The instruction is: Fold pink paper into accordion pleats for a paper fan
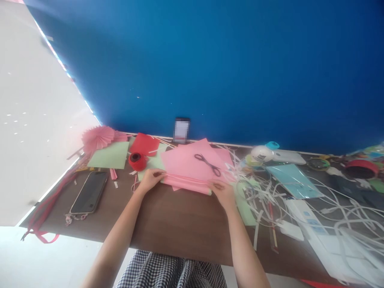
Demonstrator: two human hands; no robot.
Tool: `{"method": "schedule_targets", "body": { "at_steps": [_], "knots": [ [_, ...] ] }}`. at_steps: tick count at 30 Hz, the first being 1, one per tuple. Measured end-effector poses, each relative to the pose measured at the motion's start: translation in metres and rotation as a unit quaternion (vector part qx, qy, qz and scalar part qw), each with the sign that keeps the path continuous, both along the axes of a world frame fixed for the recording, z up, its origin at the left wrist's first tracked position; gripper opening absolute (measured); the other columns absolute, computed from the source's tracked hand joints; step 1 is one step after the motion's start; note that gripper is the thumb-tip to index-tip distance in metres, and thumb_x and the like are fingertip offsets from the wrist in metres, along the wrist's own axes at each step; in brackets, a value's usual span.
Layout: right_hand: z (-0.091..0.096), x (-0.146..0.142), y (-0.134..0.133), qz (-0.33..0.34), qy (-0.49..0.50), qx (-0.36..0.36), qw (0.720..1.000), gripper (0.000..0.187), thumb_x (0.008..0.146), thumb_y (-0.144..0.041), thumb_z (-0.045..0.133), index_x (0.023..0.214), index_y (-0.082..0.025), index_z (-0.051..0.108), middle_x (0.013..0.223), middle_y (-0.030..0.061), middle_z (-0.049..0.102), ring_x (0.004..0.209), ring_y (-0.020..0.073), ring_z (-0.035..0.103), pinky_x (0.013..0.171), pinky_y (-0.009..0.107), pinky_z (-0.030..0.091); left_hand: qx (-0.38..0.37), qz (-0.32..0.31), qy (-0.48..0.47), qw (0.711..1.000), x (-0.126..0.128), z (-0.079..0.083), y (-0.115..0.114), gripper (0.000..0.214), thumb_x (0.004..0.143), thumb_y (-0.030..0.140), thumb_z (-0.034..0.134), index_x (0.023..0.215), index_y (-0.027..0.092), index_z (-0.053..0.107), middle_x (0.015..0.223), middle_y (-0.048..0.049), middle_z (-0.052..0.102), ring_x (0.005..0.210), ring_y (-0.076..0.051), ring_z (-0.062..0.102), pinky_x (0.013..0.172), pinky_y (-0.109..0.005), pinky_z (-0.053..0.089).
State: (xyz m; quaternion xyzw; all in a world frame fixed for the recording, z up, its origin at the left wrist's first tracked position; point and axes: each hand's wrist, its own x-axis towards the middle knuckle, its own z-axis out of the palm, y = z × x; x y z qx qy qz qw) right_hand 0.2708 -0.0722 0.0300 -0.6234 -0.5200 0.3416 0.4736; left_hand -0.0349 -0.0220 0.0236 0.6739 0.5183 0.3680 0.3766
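Note:
A narrow folded strip of pink paper (187, 185) stretches between my hands. My left hand (151, 179) pinches its left end, thumb and fingers closed together. At the other end, my right hand (223, 193) is closed on the strip in the same way. Flat pink sheets (186, 160) lie just behind it, overlapping one another. On these sheets rest dark-handled scissors (207, 165). To the left of the sheets stand a red roll (138, 161) and a red paper piece (145, 145).
A pink pleated paper fan (100, 139) and green paper (111, 155) lie back left, with a phone (89, 193) in front. Another phone (181, 130) leans against the blue wall. White cables (270, 192), a power strip (312, 224) and a light-blue packet (295, 181) crowd the right.

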Motion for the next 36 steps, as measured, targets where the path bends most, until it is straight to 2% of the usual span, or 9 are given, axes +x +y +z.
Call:
{"method": "schedule_targets", "body": {
  "at_steps": [3, 5, 9, 14, 17, 22, 27, 29, 36],
  "knots": [
    [0.0018, 0.0005, 0.0002, -0.008, 0.012, -0.008, 1.000, 0.025, 0.058, -0.037, 0.070, 0.073, -0.017, 0.069, 0.075, 0.0058, 0.070, 0.074, 0.0232, 0.065, 0.073, 0.037, 0.053, 0.015, -0.022, -0.019, 0.999, 0.0005, 0.0043, -0.0007, 0.026, 0.070, 0.039, 0.061, 0.078, 0.016, 0.068, 0.087, -0.0073, 0.062, 0.078, -0.018, 0.056, 0.068, -0.027, 0.047],
    [0.0009, 0.0004, 0.0007, -0.007, 0.024, -0.006, 1.000, 0.024, 0.059, -0.037, 0.070, 0.073, -0.017, 0.068, 0.075, 0.0054, 0.070, 0.075, 0.0227, 0.065, 0.074, 0.037, 0.052, -0.004, -0.041, -0.048, 0.998, 0.0016, 0.0054, -0.0009, 0.025, 0.072, 0.038, 0.059, 0.079, 0.015, 0.065, 0.091, -0.0078, 0.061, 0.083, -0.018, 0.056, 0.070, -0.027, 0.046],
    [-0.0040, -0.0011, 0.0018, 0.005, 0.031, 0.002, 0.999, 0.024, 0.060, -0.036, 0.069, 0.073, -0.016, 0.067, 0.076, 0.0053, 0.069, 0.078, 0.0220, 0.064, 0.077, 0.037, 0.051, -0.032, -0.052, -0.097, 0.993, 0.0054, 0.0021, -0.0005, 0.027, 0.074, 0.038, 0.057, 0.087, 0.014, 0.060, 0.081, -0.0047, 0.062, 0.075, -0.015, 0.056, 0.066, -0.025, 0.045],
    [-0.0047, -0.0044, 0.0014, 0.009, 0.042, 0.000, 0.999, 0.024, 0.061, -0.035, 0.069, 0.074, -0.016, 0.066, 0.078, 0.0062, 0.069, 0.078, 0.0220, 0.064, 0.077, 0.037, 0.051, -0.041, -0.039, -0.075, 0.996, 0.0081, -0.0004, -0.0011, 0.030, 0.067, 0.038, 0.065, 0.083, 0.013, 0.063, 0.069, -0.0026, 0.061, 0.066, -0.014, 0.055, 0.057, -0.023, 0.042],
    [-0.0031, -0.0052, 0.0015, -0.006, 0.052, -0.002, 0.999, 0.025, 0.060, -0.035, 0.070, 0.075, -0.015, 0.066, 0.078, 0.0069, 0.069, 0.079, 0.0225, 0.064, 0.076, 0.036, 0.051, -0.049, -0.054, -0.077, 0.994, 0.0077, 0.0017, -0.0028, 0.035, 0.065, 0.037, 0.067, 0.091, 0.013, 0.063, 0.073, -0.0036, 0.062, 0.066, -0.014, 0.056, 0.056, -0.023, 0.043],
    [-0.0043, -0.0030, 0.0023, -0.011, 0.048, -0.007, 0.999, 0.029, 0.059, -0.037, 0.070, 0.077, -0.015, 0.066, 0.081, 0.0076, 0.069, 0.078, 0.0223, 0.064, 0.075, 0.036, 0.052, -0.044, -0.069, -0.122, 0.989, 0.0075, 0.0033, -0.0038, 0.043, 0.064, 0.034, 0.068, 0.103, 0.015, 0.060, 0.097, -0.0088, 0.063, 0.081, -0.019, 0.059, 0.067, -0.028, 0.047],
    [-0.0066, -0.0012, 0.0030, -0.020, 0.056, -0.012, 0.998, 0.029, 0.059, -0.036, 0.070, 0.078, -0.015, 0.066, 0.081, 0.0067, 0.069, 0.079, 0.0212, 0.064, 0.076, 0.035, 0.051, -0.040, -0.068, -0.156, 0.985, 0.0069, 0.0009, -0.0020, 0.038, 0.063, 0.029, 0.069, 0.098, 0.016, 0.062, 0.111, -0.0110, 0.060, 0.106, -0.025, 0.052, 0.085, -0.035, 0.044],
    [-0.0063, -0.0011, 0.0033, -0.022, 0.060, -0.011, 0.998, 0.029, 0.059, -0.036, 0.070, 0.078, -0.015, 0.066, 0.081, 0.0067, 0.069, 0.079, 0.0212, 0.064, 0.076, 0.035, 0.051, -0.041, -0.060, -0.152, 0.986, 0.0070, 0.0002, -0.0018, 0.036, 0.063, 0.029, 0.070, 0.096, 0.016, 0.064, 0.110, -0.0107, 0.061, 0.108, -0.025, 0.052, 0.088, -0.035, 0.043],
    [-0.0032, -0.0022, 0.0027, -0.007, 0.050, -0.010, 0.999, 0.028, 0.058, -0.037, 0.071, 0.075, -0.015, 0.066, 0.080, 0.0065, 0.069, 0.079, 0.0212, 0.064, 0.077, 0.036, 0.050, -0.063, -0.005, -0.140, 0.988, 0.0070, 0.0023, -0.0033, 0.033, 0.062, 0.035, 0.070, 0.087, 0.013, 0.068, 0.100, -0.0100, 0.065, 0.085, -0.022, 0.061, 0.065, -0.028, 0.051]
  ]
}}
